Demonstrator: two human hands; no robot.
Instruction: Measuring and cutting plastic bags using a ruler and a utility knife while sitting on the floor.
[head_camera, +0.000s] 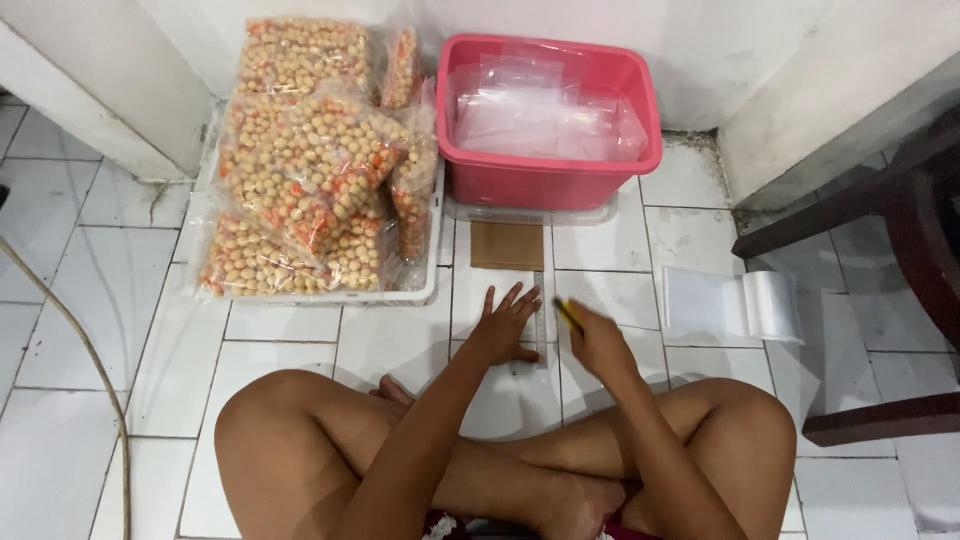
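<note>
1. The right hand (600, 343) is closed around a thin yellow-and-dark pen (568, 314), whose tip points toward the clear ruler (540, 315) just to its left.
2. The left hand (503, 325) lies flat and open, fingers spread, pressing a clear plastic sheet (478, 300) on the floor; its fingertips reach the ruler's left edge and it grips nothing.
3. The ruler lies lengthwise, running away from the person, between the two hands.
4. Just beyond the ruler's far end lies a brown cardboard piece (507, 245), flat on the tiles.
5. Beyond the cardboard stands a pink tub (545, 180) filled with clear plastic bags (545, 120), resting on a clear lid.
6. Left of the ruler and further off, a white tray (425, 285) carries stacked bags of round tan snacks (300, 170) with orange bits.
7. Right of the ruler, a curled stack of clear plastic bags (730, 305) lies on the tiles, near a dark wooden chair (900, 220).
8. The person sits cross-legged, nearer than the ruler.
</note>
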